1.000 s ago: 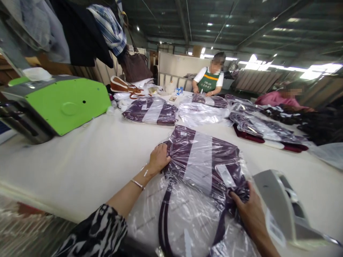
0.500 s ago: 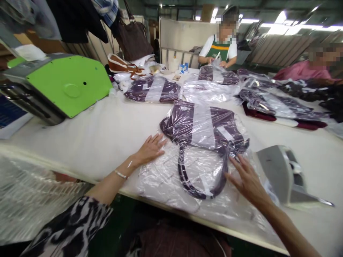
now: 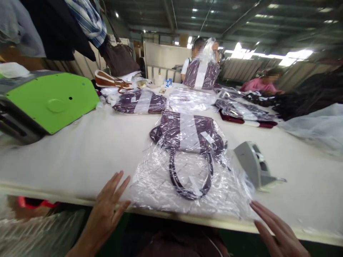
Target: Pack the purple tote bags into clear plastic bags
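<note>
A dark purple handbag [image 3: 171, 132] lies flat inside a clear plastic bag [image 3: 152, 185] on the white table, a pale paper band around its body and its looped handle [image 3: 173, 175] toward me. My left hand [image 3: 107, 203] is at the table's front edge, left of the plastic's near corner, fingers spread and holding nothing. By the near right corner of the plastic is my right hand [image 3: 276, 228], fingers stretched out and nothing in them; whether its fingertips touch the film I cannot tell.
A grey tape dispenser [image 3: 249, 160] stands right of the plastic bag. A green-sided machine [image 3: 53, 101] occupies the left. Behind lie more wrapped purple bags [image 3: 128, 101]. Across the table a person holds up a wrapped bag [image 3: 209, 73]; another person in pink [image 3: 257, 85] is farther right.
Both my hands have drawn back toward the front edge, away from the handbag's sides. The person across has raised a wrapped bag from the table. My view has tilted up.
</note>
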Tool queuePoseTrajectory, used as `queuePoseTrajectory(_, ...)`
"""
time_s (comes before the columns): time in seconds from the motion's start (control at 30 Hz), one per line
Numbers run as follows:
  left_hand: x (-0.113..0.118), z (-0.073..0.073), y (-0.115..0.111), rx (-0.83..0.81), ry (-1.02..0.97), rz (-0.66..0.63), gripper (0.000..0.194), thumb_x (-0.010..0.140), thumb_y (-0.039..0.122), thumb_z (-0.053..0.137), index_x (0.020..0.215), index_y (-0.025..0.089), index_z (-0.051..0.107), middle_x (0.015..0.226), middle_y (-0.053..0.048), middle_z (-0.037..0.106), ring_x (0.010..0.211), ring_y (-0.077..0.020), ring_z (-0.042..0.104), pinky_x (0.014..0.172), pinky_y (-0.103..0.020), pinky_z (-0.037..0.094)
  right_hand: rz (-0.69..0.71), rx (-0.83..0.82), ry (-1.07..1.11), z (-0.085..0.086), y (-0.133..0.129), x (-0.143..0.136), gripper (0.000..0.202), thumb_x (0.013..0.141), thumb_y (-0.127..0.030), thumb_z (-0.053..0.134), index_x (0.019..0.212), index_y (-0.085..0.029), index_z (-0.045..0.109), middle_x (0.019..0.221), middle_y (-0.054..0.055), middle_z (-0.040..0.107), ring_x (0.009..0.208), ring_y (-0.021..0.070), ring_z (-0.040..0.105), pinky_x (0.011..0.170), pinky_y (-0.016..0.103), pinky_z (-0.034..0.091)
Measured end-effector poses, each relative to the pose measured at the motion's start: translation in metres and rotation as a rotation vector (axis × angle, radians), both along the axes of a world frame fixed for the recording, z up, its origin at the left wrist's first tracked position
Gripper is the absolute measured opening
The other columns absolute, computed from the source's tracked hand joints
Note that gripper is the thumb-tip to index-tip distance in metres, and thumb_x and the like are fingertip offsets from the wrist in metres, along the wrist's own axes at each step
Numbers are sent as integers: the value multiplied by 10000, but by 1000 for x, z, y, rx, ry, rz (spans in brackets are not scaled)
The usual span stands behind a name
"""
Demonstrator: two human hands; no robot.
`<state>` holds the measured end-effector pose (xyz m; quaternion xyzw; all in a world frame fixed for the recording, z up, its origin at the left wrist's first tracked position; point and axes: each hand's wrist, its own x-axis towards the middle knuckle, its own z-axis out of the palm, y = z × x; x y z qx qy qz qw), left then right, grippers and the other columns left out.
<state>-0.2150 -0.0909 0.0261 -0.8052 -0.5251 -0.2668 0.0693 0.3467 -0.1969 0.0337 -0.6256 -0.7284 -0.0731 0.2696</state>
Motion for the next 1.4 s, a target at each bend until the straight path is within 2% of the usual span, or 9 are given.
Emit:
queuePoseTrajectory(0.17,31,1,31,-239,104,-229,570,923,660,530,1398,357,620,1453,-54,621,1344,-279,575,1142,-421,443,4,29,-6,37,113,-66,595,1024,-491,437,1552,-216,426,1616,110,409,1512,302,347,1227,552,316)
queuePoseTrajectory(0.3,32,26,73,-424,-105,-89,428,1012,533,401,1071,323,769,1106,-25,784,1054,-205,718,994,-338,543,33,-52,-40,41,209,-95,592,1044,-457,386,1557,-162,408,1638,139,361,1551,291,253,1244,556,254)
queuePoseTrajectory(0.43,52,57,163,-360,-405,52,496,906,541,509,1231,207,679,1314,-110,685,1221,-272,643,1059,-437,517,-59,-234,-71,55,295,-95,500,1021,-374,433,1436,-124,558,1558,158,484,1494,304,372,1225,501,285)
queuePoseTrajectory(0.53,70,63,237,-455,-504,207,627,838,523,556,1305,109,606,1396,-205,616,1311,-332,585,1091,-484,484,-207,-346,-47,71,336,-85,492,965,-319,505,1399,-100,578,1418,181,610,1318,304,564,1123,427,414)
queuePoseTrajectory(0.7,82,45,306,-677,-652,287,826,818,559,623,1434,37,448,1535,-291,457,1384,-350,528,1103,-426,465,-255,-443,-154,76,363,-79,551,847,-261,617,1378,-128,553,1361,185,608,1227,361,587,949,438,514)
queuePoseTrajectory(0.87,75,26,323,-716,-475,255,854,697,376,701,1438,38,443,1496,-268,516,1371,-347,541,1139,-424,424,-279,-465,-270,67,375,-81,358,936,-143,468,1273,-146,588,1288,198,621,1173,330,612,866,398,528)
queuePoseTrajectory(1.0,70,18,327,-668,-442,228,810,679,450,692,1384,93,517,1347,-205,653,1244,-349,633,1086,-439,463,-279,-540,-265,65,385,-76,318,943,-172,484,1227,-125,619,1189,194,667,1081,308,673,882,394,518)
queuePoseTrajectory(1.23,80,39,328,-818,-699,340,954,678,625,737,1410,76,465,1150,-179,714,876,-268,714,671,-324,536,-372,-602,-152,82,408,-47,352,907,-188,533,1212,-109,689,1193,212,710,1089,316,692,895,398,532)
queuePoseTrajectory(1.4,90,61,327,-1057,-934,251,738,565,737,800,975,143,642,754,-30,709,661,-184,645,560,-258,473,-353,-410,413,99,386,-12,511,1019,-432,390,1296,-103,667,1196,145,737,1046,259,712,882,362,569)
